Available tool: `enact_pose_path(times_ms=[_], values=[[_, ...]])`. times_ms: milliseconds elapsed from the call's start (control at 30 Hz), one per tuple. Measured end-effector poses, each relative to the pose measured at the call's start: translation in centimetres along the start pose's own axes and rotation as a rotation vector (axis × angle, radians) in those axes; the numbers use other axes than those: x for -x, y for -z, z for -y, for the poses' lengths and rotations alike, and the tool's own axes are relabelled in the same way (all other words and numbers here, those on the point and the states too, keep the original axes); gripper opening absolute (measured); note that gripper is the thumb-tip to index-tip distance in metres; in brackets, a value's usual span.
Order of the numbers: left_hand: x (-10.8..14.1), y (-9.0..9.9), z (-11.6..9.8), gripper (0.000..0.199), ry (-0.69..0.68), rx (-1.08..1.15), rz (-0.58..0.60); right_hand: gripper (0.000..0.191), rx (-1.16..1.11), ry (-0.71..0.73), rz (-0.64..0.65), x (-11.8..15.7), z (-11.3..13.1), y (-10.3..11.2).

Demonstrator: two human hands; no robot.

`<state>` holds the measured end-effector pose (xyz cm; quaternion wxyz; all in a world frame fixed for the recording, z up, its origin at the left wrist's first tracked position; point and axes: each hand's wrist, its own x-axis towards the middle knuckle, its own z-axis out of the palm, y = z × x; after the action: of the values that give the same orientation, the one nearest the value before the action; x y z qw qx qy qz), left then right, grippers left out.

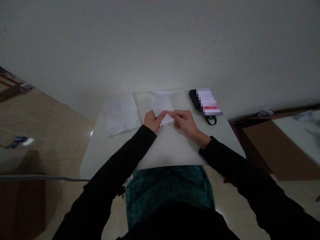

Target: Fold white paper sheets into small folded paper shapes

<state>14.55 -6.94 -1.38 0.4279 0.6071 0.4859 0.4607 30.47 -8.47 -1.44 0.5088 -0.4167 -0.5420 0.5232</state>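
Observation:
A small piece of white paper (162,104) is held above the middle of the white table. My left hand (153,122) grips its lower left side, thumb on top and fingers underneath. At the lower right edge, my right hand (184,122) pinches the same paper between thumb and forefinger. The two thumbs nearly meet. Whether the paper is folded is hard to tell. To the left, a larger white sheet (122,115) with crease marks lies flat on the table, apart from my hands.
The white table (172,151) stands against a grey wall (160,43). At its back right lies a black case (194,99) with a strap loop, partly under a blurred-out patch. A grey cable (50,177) runs at left. Brown cardboard (280,150) stands at right.

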Motion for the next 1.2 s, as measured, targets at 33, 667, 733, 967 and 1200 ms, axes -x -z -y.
enact_pose_path(times_ms=[33,667,733,967,1200], values=[[-0.1,0.2,0.0,0.048,0.017,-0.003,0.041,0.046,0.089,0.026,0.001,-0.2,0.0,0.4],[0.3,0.5,-0.5,0.039,0.179,0.009,0.257,0.034,0.12,0.274,-0.28,-1.4,-0.1,1.4],[0.3,0.3,-0.7,0.038,0.196,0.022,0.286,0.038,0.152,0.318,-0.324,-1.6,0.1,1.8],[-0.3,-0.4,-0.9,0.024,0.169,0.208,0.318,0.039,0.132,0.372,-0.514,-1.3,0.9,1.5],[-0.2,0.3,-0.2,0.034,-0.011,-0.03,0.129,0.029,0.038,0.315,-0.466,-1.4,0.6,1.3]])
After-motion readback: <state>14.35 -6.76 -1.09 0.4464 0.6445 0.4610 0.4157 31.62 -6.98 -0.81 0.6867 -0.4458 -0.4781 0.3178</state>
